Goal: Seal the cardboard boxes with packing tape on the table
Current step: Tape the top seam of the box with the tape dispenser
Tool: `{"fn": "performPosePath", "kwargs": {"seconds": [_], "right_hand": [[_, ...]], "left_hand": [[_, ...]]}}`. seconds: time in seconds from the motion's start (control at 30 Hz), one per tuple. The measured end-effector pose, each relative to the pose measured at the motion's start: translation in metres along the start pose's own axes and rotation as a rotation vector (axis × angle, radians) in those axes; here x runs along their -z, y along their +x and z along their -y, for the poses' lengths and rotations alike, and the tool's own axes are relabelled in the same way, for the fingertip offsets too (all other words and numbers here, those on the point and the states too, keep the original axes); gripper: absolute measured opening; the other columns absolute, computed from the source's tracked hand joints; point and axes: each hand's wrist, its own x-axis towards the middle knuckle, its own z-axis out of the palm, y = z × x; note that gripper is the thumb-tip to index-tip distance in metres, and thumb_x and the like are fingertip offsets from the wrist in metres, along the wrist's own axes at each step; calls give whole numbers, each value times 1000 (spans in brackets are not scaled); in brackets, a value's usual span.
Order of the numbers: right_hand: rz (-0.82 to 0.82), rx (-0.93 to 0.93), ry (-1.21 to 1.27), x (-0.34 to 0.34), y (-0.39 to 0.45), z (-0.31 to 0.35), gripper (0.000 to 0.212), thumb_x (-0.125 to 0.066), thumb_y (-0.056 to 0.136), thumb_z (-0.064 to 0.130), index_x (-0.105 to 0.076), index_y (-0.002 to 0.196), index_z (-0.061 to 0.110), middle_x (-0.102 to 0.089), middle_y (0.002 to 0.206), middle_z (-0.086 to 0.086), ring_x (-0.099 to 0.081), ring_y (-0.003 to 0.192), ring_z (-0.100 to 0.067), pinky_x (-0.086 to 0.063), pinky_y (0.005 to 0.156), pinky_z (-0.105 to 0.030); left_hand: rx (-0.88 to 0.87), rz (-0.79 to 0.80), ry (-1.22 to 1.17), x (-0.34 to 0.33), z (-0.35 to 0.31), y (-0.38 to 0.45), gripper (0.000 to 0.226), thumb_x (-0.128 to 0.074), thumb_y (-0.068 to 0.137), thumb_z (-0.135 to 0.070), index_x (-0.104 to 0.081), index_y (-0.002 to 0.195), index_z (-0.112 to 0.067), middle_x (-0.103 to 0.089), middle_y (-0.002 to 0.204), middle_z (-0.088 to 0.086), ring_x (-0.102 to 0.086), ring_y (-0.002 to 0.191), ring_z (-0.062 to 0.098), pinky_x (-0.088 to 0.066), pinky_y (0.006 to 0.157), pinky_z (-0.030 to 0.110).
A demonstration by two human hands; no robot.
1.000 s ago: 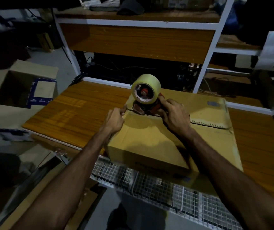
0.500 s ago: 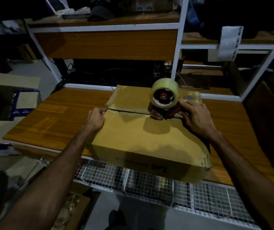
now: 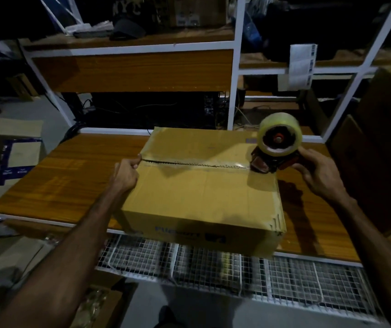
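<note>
A closed cardboard box (image 3: 201, 192) lies on the wooden table (image 3: 71, 176), its near side overhanging the front edge. Clear tape runs along the centre seam (image 3: 194, 163) between the two top flaps. My left hand (image 3: 126, 174) is curled at the box's left edge, thumb pressing the tape end onto the seam. My right hand (image 3: 320, 172) grips the handle of the red tape dispenser (image 3: 276, 150), which carries a clear tape roll and sits at the seam's right end, over the box's right edge.
White wire mesh trays (image 3: 213, 259) hang under the table's front. Open cardboard boxes (image 3: 7, 147) stand to the left. A tall brown carton (image 3: 384, 147) stands at the right. White-framed shelves (image 3: 234, 62) with clutter rise behind the table.
My right hand has drawn the dispenser rightward along the seam from the left end to the box's right edge, laying tape. My left hand has stayed at the left end.
</note>
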Motion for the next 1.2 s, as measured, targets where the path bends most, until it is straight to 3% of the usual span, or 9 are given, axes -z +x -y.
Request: {"fn": "performPosePath", "kwargs": {"seconds": [0.17, 0.27, 0.3, 0.37, 0.43, 0.5, 0.6, 0.8, 1.2], "right_hand": [[-40, -27, 84, 8, -15, 1, 51, -53, 107, 48, -54, 151, 22, -67, 118, -8, -65, 102, -28, -57, 85, -56], [-51, -48, 114, 6, -21, 8, 46, -57, 105, 37, -58, 147, 19, -66, 119, -8, -63, 104, -24, -57, 87, -53], [-53, -56, 126, 6, -22, 9, 43, -58, 105, 35, -59, 145, 19, -65, 118, -6, -63, 105, -23, -57, 88, -54], [-48, -62, 130, 5, -22, 8, 40, -60, 104, 32, -60, 142, 21, -64, 116, -4, -62, 104, -21, -57, 88, -56], [-37, -63, 118, 4, -20, 6, 41, -60, 103, 30, -59, 143, 23, -64, 116, -2, -63, 105, -21, -57, 88, -57], [-35, -55, 111, 4, -19, 5, 42, -60, 102, 29, -58, 144, 23, -65, 118, -3, -63, 107, -21, -57, 89, -56], [-35, -63, 125, 4, -20, 6, 43, -59, 102, 29, -58, 145, 22, -65, 121, -3, -62, 110, -20, -57, 92, -54], [-57, -95, 226, 2, -23, 8, 40, -65, 102, 19, -61, 142, 16, -67, 125, -3, -64, 116, -18, -57, 98, -50], [-98, -147, 344, -6, -28, 13, 47, -71, 101, 11, -59, 146, 11, -67, 121, -1, -62, 114, -11, -53, 98, -34]], "left_hand": [[-2, -21, 65, 0, -3, -1, 55, -55, 106, -18, -41, 157, -33, -70, 115, 5, -71, 84, 19, -65, 69, 49], [-65, -13, 280, 1, -16, -8, 59, -53, 106, -17, -32, 157, -38, -65, 98, 4, -63, 70, 18, -53, 51, 38], [-110, -10, 380, 0, -22, -12, 51, -54, 105, -16, -42, 154, -27, -61, 96, 6, -60, 70, 18, -51, 51, 35], [-212, -21, 526, -8, -35, -17, 37, -55, 103, -20, -52, 140, -13, -58, 115, 13, -62, 93, 27, -59, 77, 48], [-267, -23, 575, -23, -50, -21, 39, -46, 105, -33, -52, 137, -11, -49, 144, 16, -49, 131, 37, -42, 107, 67], [-307, 14, 581, -43, -75, -32, 54, -31, 105, -50, -51, 137, -12, -45, 153, 13, -38, 143, 35, -28, 116, 69], [-381, 116, 532, -77, -130, -62, 96, -11, 93, -81, -37, 155, -12, -30, 166, 13, -25, 154, 32, -11, 124, 68], [-360, 336, 376, -145, -241, -132, 145, -13, 63, -110, 3, 166, -10, 19, 171, 18, 19, 158, 35, 19, 121, 65], [-306, 342, 331, -163, -268, -148, 137, -31, 73, -98, 7, 164, -2, 16, 171, 21, 19, 158, 37, 15, 123, 62]]}}
